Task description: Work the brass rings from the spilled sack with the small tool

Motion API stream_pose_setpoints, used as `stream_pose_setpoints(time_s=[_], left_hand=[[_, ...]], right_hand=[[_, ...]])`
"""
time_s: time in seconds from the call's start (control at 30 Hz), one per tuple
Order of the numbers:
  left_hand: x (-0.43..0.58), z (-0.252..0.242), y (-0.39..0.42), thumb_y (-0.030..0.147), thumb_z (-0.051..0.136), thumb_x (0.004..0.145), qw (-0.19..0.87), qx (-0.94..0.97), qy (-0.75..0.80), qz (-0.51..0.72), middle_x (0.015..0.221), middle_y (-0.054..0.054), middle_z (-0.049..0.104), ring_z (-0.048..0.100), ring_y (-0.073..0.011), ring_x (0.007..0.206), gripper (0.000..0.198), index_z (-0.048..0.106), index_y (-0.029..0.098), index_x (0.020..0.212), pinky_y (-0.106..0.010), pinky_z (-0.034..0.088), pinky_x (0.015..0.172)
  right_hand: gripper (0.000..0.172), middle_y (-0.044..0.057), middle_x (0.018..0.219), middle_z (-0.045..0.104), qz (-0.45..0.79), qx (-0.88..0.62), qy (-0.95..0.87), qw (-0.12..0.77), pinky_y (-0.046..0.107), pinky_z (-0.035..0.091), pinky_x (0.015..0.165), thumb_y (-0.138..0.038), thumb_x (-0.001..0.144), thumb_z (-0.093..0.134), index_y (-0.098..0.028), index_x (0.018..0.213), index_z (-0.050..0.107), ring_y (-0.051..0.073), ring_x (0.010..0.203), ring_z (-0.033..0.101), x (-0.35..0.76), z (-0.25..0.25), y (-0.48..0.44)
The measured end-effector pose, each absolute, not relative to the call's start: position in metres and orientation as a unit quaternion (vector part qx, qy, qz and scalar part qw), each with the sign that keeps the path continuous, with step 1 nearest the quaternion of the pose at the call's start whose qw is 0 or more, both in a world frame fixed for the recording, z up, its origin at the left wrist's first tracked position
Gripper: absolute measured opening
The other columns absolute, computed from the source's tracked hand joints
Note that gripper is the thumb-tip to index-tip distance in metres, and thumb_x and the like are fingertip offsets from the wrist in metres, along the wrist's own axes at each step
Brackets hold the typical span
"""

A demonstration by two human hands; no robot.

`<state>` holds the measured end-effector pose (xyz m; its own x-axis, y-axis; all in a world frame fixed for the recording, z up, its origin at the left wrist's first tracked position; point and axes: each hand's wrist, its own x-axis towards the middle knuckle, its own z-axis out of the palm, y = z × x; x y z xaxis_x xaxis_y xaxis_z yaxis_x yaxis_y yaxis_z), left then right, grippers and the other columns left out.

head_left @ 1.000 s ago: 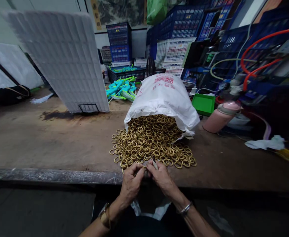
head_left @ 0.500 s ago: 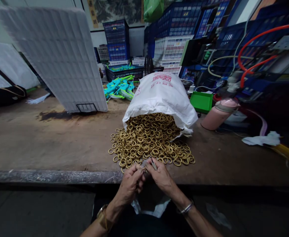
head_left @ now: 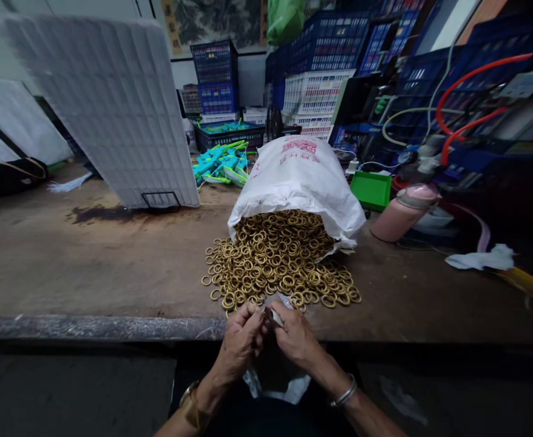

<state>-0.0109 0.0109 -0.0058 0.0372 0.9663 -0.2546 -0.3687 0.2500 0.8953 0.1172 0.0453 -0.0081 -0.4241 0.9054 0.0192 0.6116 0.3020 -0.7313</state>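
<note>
Both hands meet at the table's front edge, before a heap of brass-coloured rings [head_left: 266,267] that spills from a white woven sack [head_left: 294,176] lying on its side. My left hand [head_left: 243,331] is closed in a pinch; what sits between its fingertips is too small and hidden to make out. My right hand [head_left: 296,334] is closed on a small pale grey tool [head_left: 276,317], mostly covered by the fingers, with its tip against the left fingertips. Below the hands, an open white bag [head_left: 296,388] shows at my lap.
A tall white ribbed panel [head_left: 107,109] stands on the wooden table [head_left: 57,261] at left. Blue-green plastic parts [head_left: 221,162] lie behind it. At right are a green tray [head_left: 370,190], a pink cylinder [head_left: 398,215] and orange hoses [head_left: 448,112]. Stacked crates [head_left: 216,73] fill the back.
My right hand has turned and lowered slightly, so the tool's dark pointed end no longer shows above the fingers. The left hand stays nearly in place. Heap and sack look unchanged.
</note>
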Motion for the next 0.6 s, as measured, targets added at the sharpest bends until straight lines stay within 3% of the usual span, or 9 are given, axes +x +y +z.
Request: stream_pose_setpoints(time_s=[0.37, 0.6], left_hand=[[-0.016, -0.004, 0.007, 0.046, 0.056, 0.074, 0.592, 0.409, 0.472, 0.509, 0.05, 0.005, 0.046, 0.034, -0.0024, 0.036, 0.034, 0.045, 0.016, 0.062, -0.015, 0.025, 0.035], [-0.011, 0.001, -0.016, 0.04, 0.055, 0.075, 0.731, 0.365, 0.41, 0.406, 0.054, 0.002, 0.054, 0.036, -0.0026, 0.034, 0.026, 0.048, 0.016, 0.068, -0.014, 0.026, 0.032]], right_hand=[[0.027, -0.001, 0.062, 0.054, 0.297, -0.487, -0.81, 0.134, 0.022, 0.024, 0.053, -0.002, 0.062, 0.038, -0.019, 0.078, 0.051, 0.012, 0.058, 0.047, 0.12, -0.008, 0.049], [0.03, 0.001, 0.063, 0.058, 0.183, -0.56, -0.797, 0.132, 0.023, 0.023, 0.054, -0.001, 0.063, 0.039, -0.019, 0.083, 0.052, 0.013, 0.058, 0.05, 0.124, -0.012, 0.065]])
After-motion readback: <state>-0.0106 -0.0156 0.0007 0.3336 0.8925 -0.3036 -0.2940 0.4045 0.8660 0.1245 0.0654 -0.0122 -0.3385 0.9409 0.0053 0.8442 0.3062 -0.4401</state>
